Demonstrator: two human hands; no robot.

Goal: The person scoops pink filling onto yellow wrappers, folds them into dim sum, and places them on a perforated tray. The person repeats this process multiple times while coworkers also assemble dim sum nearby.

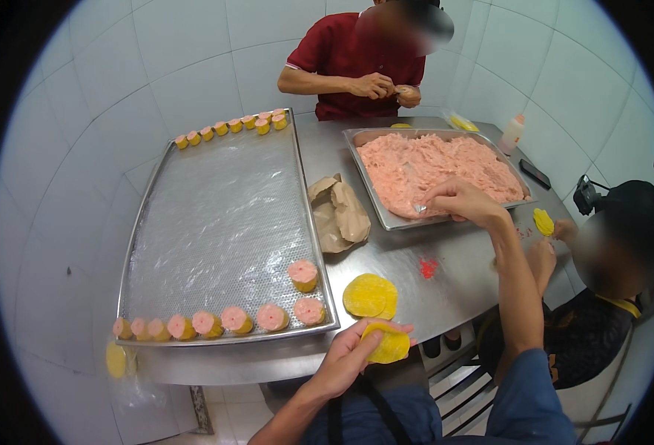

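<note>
I'm cupping a yellow wrapper (388, 345) in my left hand (351, 357), fingers curled round it, just off the steel table (408, 267) edge. My right hand (462, 200) is reaching into the tray of pink filling (434, 167), pinching a small metal scoop (420, 209) at the near rim. More wrappers are lying stacked (370, 295) on the table btwn hands & the big perforated tray (216, 222), w/ finished dumplings (230, 320) sitting along its near edge.
</note>
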